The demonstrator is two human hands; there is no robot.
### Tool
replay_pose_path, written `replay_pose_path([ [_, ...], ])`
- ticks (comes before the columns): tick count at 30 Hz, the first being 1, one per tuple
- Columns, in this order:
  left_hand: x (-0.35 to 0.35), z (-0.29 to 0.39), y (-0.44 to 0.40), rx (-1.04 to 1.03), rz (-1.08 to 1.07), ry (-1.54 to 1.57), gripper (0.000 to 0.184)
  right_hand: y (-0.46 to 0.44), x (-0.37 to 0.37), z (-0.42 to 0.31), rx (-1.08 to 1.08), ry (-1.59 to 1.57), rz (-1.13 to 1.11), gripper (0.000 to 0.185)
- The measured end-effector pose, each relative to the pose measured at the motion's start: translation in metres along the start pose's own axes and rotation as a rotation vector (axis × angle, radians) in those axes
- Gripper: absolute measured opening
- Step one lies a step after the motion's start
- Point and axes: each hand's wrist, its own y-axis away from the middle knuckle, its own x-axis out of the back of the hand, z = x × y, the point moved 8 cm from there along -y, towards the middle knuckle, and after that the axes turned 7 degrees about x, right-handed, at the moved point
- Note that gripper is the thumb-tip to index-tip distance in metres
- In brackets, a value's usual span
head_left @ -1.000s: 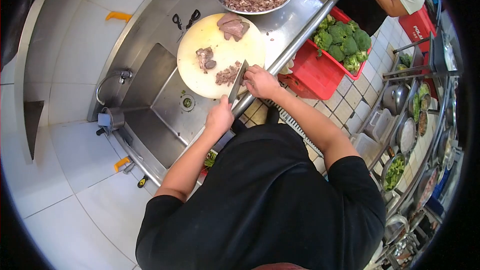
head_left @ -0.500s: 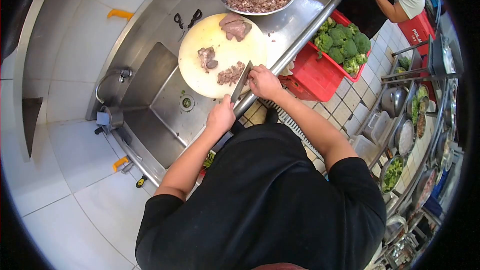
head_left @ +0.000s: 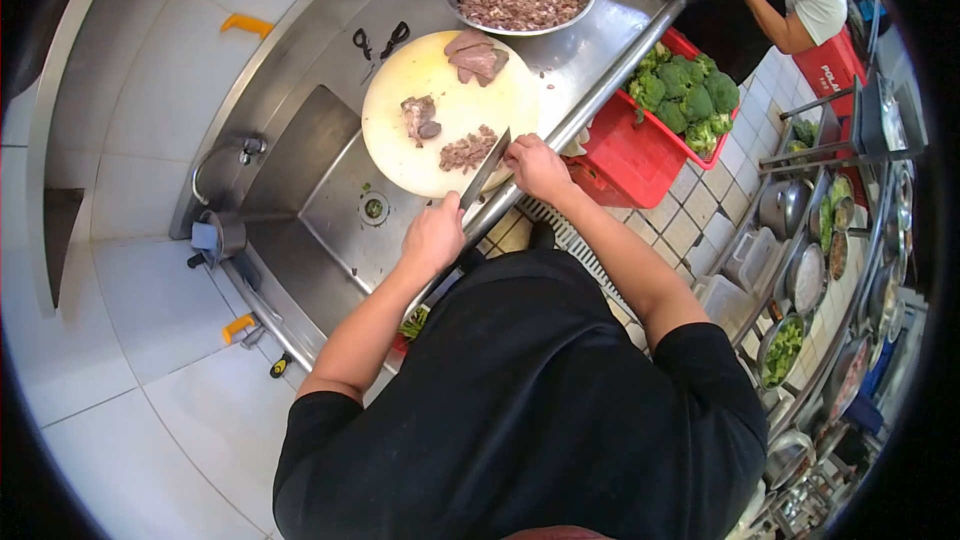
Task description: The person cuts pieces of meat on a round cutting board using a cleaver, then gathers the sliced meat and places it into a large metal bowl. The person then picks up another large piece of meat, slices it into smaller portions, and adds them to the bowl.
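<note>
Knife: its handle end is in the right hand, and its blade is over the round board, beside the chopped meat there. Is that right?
Not quite: the head view shows the handle end of the knife in the left hand. Its blade is over the round board, beside the chopped meat there.

the left hand (head_left: 433, 237) hides the handle of the knife (head_left: 487, 170).

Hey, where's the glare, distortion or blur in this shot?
Head view: fisheye distortion bows straight lines, with dark corners; head view: whitish glare on the steel counter beside the chopping board; head view: no obvious blur on the knife.
</note>
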Motion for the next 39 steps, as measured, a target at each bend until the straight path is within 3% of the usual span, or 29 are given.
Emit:
replay_pose_path([
  [10, 0.005, 0.012, -0.01, -0.026, -0.022, 0.038, 0.022, 0.008, 0.001, 0.006, -0.011, 0.035, 0.05, 0.006],
  [13, -0.027, 0.001, -0.012, 0.042, -0.016, 0.097, 0.023, 0.01, -0.001, 0.008, 0.002, 0.056, 0.04, 0.007],
  [19, -0.012, -0.002, -0.037, -0.07, 0.061, 0.187, 0.026, 0.008, -0.001, 0.011, -0.104, 0.036, -0.005, 0.01],
  [21, 0.001, -0.027, -0.027, -0.161, 0.22, 0.331, 0.032, 0.008, 0.01, -0.006, -0.066, -0.02, 0.091, 0.033],
  [22, 0.007, -0.043, -0.02, -0.01, 0.105, 0.48, 0.034, 0.007, 0.009, -0.009, -0.015, -0.027, 0.162, 0.045],
  [23, 0.01, -0.06, -0.008, 0.137, -0.02, 0.622, 0.036, 0.006, -0.005, -0.006, -0.064, 0.065, 0.103, 0.061],
  [24, -0.007, -0.097, -0.013, 0.193, -0.005, 0.725, 0.035, 0.001, -0.016, -0.003, -0.122, 0.16, 0.049, 0.078],
  [26, -0.013, -0.128, 0.007, 0.292, -0.065, 0.961, 0.023, -0.015, -0.034, 0.003, -0.291, 0.206, -0.171, 0.096],
  [28, -0.042, -0.17, 0.012, 0.406, -0.09, 1.11, 0.02, -0.027, -0.039, -0.009, -0.318, 0.274, -0.278, 0.103],
  [32, -0.087, -0.183, 0.023, 0.54, -0.151, 1.298, 0.019, -0.042, -0.063, -0.019, -0.233, 0.13, -0.151, 0.103],
  [39, -0.111, -0.102, -0.005, 0.445, -0.197, 1.377, 0.015, -0.044, -0.063, -0.036, -0.19, -0.016, 0.085, 0.087],
])
